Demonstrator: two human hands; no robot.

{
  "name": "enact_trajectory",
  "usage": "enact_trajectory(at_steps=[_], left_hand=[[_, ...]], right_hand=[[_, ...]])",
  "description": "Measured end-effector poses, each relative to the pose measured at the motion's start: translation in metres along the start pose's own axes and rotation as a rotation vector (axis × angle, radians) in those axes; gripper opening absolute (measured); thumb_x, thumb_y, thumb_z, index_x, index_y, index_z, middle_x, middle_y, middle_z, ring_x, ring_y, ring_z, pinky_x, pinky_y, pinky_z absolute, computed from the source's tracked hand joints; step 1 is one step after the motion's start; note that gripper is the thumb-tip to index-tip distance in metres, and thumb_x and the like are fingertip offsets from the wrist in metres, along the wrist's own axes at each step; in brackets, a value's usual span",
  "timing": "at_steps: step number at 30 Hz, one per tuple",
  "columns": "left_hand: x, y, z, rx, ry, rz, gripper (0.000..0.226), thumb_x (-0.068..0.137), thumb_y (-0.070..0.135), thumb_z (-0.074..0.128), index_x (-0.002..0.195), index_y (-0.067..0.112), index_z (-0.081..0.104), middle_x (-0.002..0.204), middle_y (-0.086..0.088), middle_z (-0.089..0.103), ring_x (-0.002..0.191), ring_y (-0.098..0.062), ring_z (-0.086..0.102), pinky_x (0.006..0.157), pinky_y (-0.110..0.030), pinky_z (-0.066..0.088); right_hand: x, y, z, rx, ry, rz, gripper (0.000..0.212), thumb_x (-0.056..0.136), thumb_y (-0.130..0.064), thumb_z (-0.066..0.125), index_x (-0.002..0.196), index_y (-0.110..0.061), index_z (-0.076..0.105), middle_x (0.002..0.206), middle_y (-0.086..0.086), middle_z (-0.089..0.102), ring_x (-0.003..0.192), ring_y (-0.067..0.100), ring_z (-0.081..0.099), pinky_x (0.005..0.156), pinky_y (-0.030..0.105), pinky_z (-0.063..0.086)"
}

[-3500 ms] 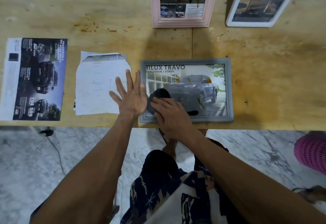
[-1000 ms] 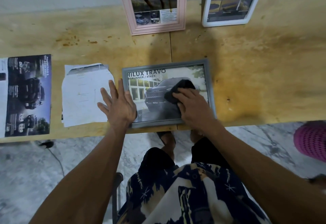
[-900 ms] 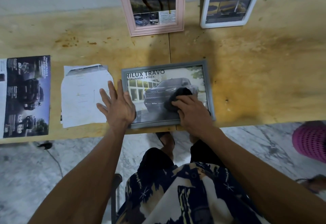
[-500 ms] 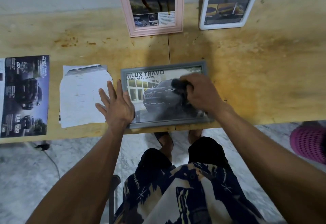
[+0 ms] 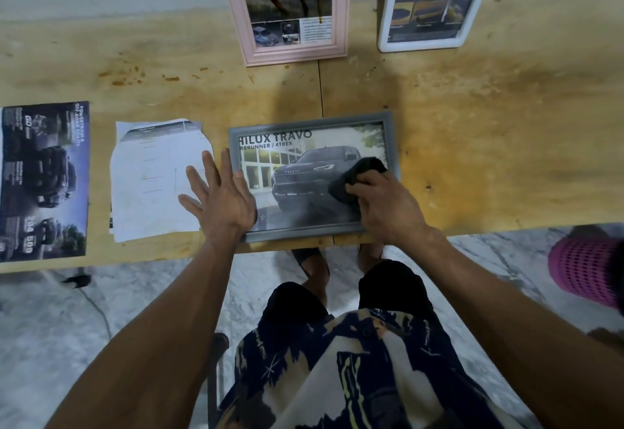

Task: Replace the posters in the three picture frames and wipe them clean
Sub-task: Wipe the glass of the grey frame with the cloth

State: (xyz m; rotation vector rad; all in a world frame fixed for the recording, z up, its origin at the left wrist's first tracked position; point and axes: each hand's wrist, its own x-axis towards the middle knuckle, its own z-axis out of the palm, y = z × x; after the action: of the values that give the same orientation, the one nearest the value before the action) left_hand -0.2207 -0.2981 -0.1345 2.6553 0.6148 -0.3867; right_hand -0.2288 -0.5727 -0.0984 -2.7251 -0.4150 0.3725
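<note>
The wooden desk (image 5: pixel 472 118) carries three frames. The pink frame (image 5: pixel 233 17) and white frame (image 5: pixel 385 23) stand propped at the far edge, each holding a poster. The grey frame (image 5: pixel 236 131) lies flat at the near edge, holding a truck poster (image 5: pixel 304 165). Wiping appears to be the step in hand: the right hand (image 5: pixel 385 209), fingers curled, grips a dark cloth (image 5: pixel 358 175) on the glass near its right side, while the left hand (image 5: pixel 219 199), fingers spread flat, steadies the left rim. Next, probably sweep the cloth over the unwiped left part.
</note>
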Motion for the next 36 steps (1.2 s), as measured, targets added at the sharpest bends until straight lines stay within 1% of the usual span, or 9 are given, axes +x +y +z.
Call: enact_trajectory(at_steps=[7,11,13,15,18,21,25,30,36], left_hand=[[0.000,-0.001,-0.002,0.002,-0.018,0.011,0.054,0.104,0.049,0.010,0.157,0.040,0.005,0.166,0.009,-0.006,0.152,-0.027,-0.015,0.114,-0.065,-0.011],[0.000,-0.001,-0.003,-0.005,-0.029,0.013,0.054,0.104,0.049,0.010,0.157,0.041,0.005,0.166,0.008,-0.007,0.152,-0.027,-0.016,0.113,-0.064,-0.013],[0.001,-0.002,-0.004,-0.001,-0.048,0.018,0.054,0.103,0.050,0.009,0.157,0.041,0.003,0.166,0.008,-0.009,0.151,-0.027,-0.018,0.113,-0.064,-0.015],[0.002,-0.003,-0.005,-0.006,-0.066,0.027,0.055,0.103,0.051,0.009,0.157,0.041,0.003,0.166,0.008,-0.010,0.151,-0.028,-0.019,0.112,-0.064,-0.016],[0.004,-0.006,-0.008,0.001,-0.078,0.046,0.055,0.103,0.052,0.012,0.157,0.041,0.004,0.166,0.008,-0.008,0.151,-0.030,-0.016,0.112,-0.066,-0.015],[0.012,-0.013,-0.014,0.042,-0.074,0.103,0.054,0.103,0.053,0.013,0.156,0.042,0.006,0.166,0.008,-0.002,0.151,-0.031,-0.009,0.112,-0.069,-0.009],[0.013,-0.020,-0.014,0.086,-0.057,0.159,0.054,0.103,0.053,0.007,0.156,0.043,0.002,0.166,0.011,-0.003,0.152,-0.028,-0.010,0.112,-0.068,-0.010],[0.013,-0.020,-0.009,0.090,-0.052,0.136,0.055,0.102,0.056,0.003,0.156,0.043,-0.002,0.166,0.012,-0.008,0.152,-0.025,-0.015,0.113,-0.061,-0.017],[0.014,-0.021,-0.009,0.083,-0.033,0.141,0.055,0.102,0.055,0.002,0.156,0.044,-0.001,0.166,0.012,-0.006,0.152,-0.025,-0.013,0.114,-0.062,-0.015]], right_hand=[[-0.022,-0.002,0.000,0.021,-0.102,0.026,0.038,0.080,-0.023,0.038,0.099,-0.021,0.071,0.103,-0.002,0.064,0.087,0.027,0.053,0.072,0.043,0.051],[-0.007,-0.002,-0.021,0.174,-0.191,0.113,0.029,0.085,-0.013,0.044,0.100,-0.017,0.068,0.100,0.002,0.065,0.092,0.026,0.057,0.073,0.029,0.043],[0.005,-0.001,-0.036,0.367,-0.104,0.292,0.025,0.089,-0.008,0.045,0.103,-0.014,0.065,0.094,0.004,0.063,0.086,0.023,0.057,0.065,0.018,0.042],[0.020,0.000,-0.046,0.483,0.113,0.437,0.025,0.092,-0.010,0.043,0.108,-0.016,0.062,0.095,0.003,0.060,0.080,0.018,0.053,0.057,0.012,0.037],[0.043,0.004,-0.044,0.390,0.298,0.458,0.031,0.098,-0.017,0.040,0.123,-0.012,0.057,0.115,0.012,0.052,0.092,0.024,0.049,0.074,0.025,0.036],[0.061,0.006,-0.020,0.184,0.200,0.423,0.040,0.101,-0.025,0.038,0.138,-0.011,0.050,0.130,0.018,0.045,0.112,0.037,0.045,0.092,0.040,0.040],[0.063,-0.002,0.011,0.009,0.212,0.374,0.045,0.101,-0.025,0.036,0.139,-0.007,0.049,0.129,0.022,0.047,0.105,0.042,0.047,0.087,0.047,0.042],[0.071,-0.024,0.022,0.093,0.218,0.394,0.043,0.102,-0.026,0.040,0.140,-0.010,0.048,0.134,0.020,0.043,0.108,0.040,0.044,0.092,0.047,0.042],[0.085,-0.062,0.035,0.138,0.201,0.319,0.043,0.101,-0.028,0.040,0.139,-0.011,0.049,0.129,0.015,0.044,0.105,0.035,0.043,0.088,0.045,0.043]])
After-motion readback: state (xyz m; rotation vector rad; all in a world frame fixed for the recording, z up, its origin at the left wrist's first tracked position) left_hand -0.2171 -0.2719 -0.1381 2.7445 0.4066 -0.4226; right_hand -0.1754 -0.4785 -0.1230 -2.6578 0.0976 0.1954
